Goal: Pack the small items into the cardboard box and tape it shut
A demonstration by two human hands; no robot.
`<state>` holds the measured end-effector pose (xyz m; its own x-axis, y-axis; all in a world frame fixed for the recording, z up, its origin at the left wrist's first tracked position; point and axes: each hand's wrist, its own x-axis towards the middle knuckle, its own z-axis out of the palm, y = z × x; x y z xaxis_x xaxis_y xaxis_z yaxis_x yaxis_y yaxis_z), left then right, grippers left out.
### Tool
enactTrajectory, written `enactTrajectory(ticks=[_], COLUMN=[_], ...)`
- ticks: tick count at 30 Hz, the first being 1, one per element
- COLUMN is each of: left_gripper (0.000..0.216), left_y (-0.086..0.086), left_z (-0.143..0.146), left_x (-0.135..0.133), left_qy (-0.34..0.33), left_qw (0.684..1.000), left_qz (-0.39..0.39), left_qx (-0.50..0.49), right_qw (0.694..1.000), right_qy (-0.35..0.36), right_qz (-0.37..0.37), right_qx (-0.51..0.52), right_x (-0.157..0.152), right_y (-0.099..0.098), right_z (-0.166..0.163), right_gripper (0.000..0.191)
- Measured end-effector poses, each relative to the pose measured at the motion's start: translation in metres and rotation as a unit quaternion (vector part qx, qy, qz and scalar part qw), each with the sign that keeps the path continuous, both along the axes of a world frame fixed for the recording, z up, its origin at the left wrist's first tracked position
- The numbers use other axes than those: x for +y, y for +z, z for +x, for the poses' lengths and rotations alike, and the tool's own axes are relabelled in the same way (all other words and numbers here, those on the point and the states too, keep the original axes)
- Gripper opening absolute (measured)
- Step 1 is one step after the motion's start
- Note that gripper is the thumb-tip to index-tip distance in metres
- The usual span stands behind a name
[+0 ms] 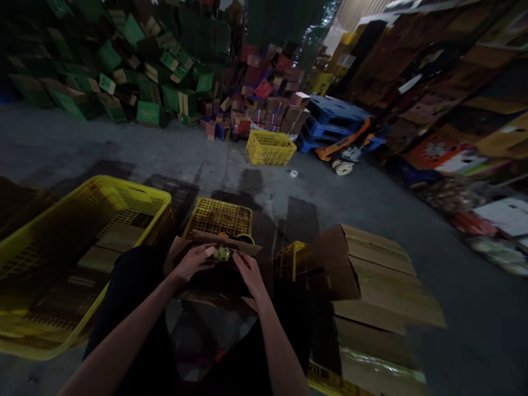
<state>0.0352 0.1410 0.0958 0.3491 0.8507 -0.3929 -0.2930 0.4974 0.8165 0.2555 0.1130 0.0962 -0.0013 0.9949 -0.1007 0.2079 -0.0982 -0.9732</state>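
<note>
My left hand (197,262) is closed on a small lumpy yellow-green thing (223,253), perhaps a bunch of fruit; its kind is too blurred to name. On the other side of it my right hand (249,270) has its fingers bent together at the thing's right end, over something dark that I cannot make out. Both hands are above an opened cardboard box (177,250) between my knees. The inside of that box is dark. At its far edge lies a yellow-and-black item (245,238), partly hidden by the flap.
A large yellow crate (157,198) with cartons inside stands at my left. Ahead is an upturned yellow crate (220,215). Flattened cardboard boxes (383,275) lie at my right. Farther off are another yellow crate (271,148), blue pallets (336,113) and an orange pallet jack (346,144).
</note>
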Motion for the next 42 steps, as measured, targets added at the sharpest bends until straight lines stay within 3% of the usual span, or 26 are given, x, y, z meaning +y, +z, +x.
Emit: enactTrajectory(ticks=[6, 11, 17, 21, 25, 28, 32, 36, 39, 42], left_gripper=[0.064, 0.059, 0.059, 0.066, 0.073, 0.066, 0.055, 0.051, 0.045, 0.048], left_y=[-0.01, -0.019, -0.019, -0.014, -0.012, -0.015, -0.015, -0.01, -0.005, 0.0], left_z=[0.001, 0.001, 0.002, 0.002, 0.002, 0.001, 0.0, 0.0, 0.0, 0.0], left_x=[0.003, 0.004, 0.004, 0.003, 0.003, 0.004, 0.003, 0.001, 0.001, 0.003], left_qy=[0.016, 0.049, 0.055, 0.053, 0.052, 0.034, 0.048, 0.034, 0.0, -0.017], left_qw=[0.988, 0.988, 0.991, 0.994, 0.997, 0.998, 0.999, 0.998, 0.99, 0.978], left_qz=[0.087, 0.088, 0.084, 0.06, -0.028, -0.054, -0.012, 0.045, 0.124, 0.194], left_qx=[0.128, 0.115, 0.09, 0.078, 0.041, 0.017, 0.004, 0.021, 0.065, 0.081], right_qw=[0.997, 0.996, 0.999, 0.999, 0.999, 0.997, 0.995, 0.99, 0.99, 0.995], right_qy=[-0.002, -0.001, -0.006, -0.004, 0.02, 0.045, 0.04, -0.022, -0.068, -0.067], right_qz=[-0.012, -0.011, -0.021, -0.033, -0.011, 0.004, -0.009, -0.031, -0.034, -0.021], right_qx=[-0.078, -0.086, -0.04, -0.01, 0.03, 0.054, 0.093, 0.139, 0.118, 0.073], right_x=[-0.001, 0.0, -0.002, -0.003, -0.002, -0.003, -0.004, -0.003, 0.0, 0.003], right_y=[0.003, 0.005, 0.009, 0.008, 0.012, 0.019, 0.022, 0.011, 0.002, -0.002], right_z=[-0.001, -0.002, -0.002, -0.001, -0.001, -0.002, -0.005, -0.003, 0.001, 0.005], right_gripper=[0.052, 0.055, 0.054, 0.053, 0.046, 0.041, 0.044, 0.048, 0.049, 0.044])
